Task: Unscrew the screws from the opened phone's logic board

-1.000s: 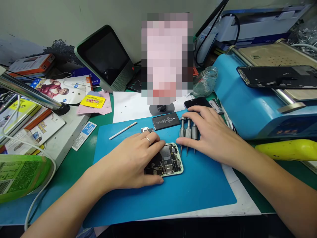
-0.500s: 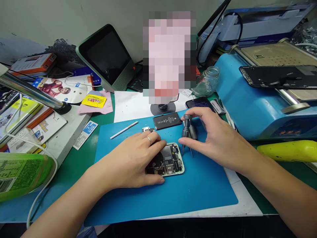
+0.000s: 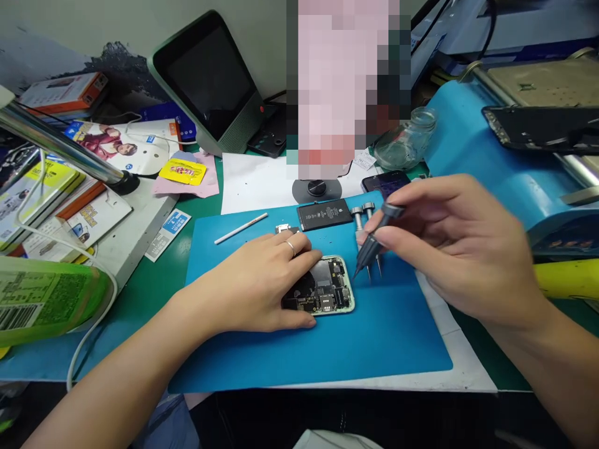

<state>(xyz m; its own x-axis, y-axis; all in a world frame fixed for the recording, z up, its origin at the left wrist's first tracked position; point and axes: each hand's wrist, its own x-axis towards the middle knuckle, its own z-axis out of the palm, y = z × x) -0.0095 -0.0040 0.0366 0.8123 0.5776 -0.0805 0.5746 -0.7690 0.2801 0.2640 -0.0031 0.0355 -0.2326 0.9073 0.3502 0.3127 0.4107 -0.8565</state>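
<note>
An opened phone lies on the blue mat, its circuit board and SIM tray area showing. My left hand grips it across the left part, thumb along the near edge and fingers at the far edge, hiding that end. Between the thumb and fingers of my right hand is a dark precision screwdriver, tilted, its tip just right of the phone and above the mat. Two more screwdrivers stand or lie behind it. Beyond the phone are a black battery and a small metal part.
A white stick lies at the mat's far left. Behind are a glass jar, a dark phone and a tilted screen device. A blue machine carrying a removed phone screen stands right; a green package sits left.
My right hand has lifted one screwdriver from the group and brought it back, tilted toward the phone. My left hand keeps its hold on the phone. The camera view has shifted slightly.
</note>
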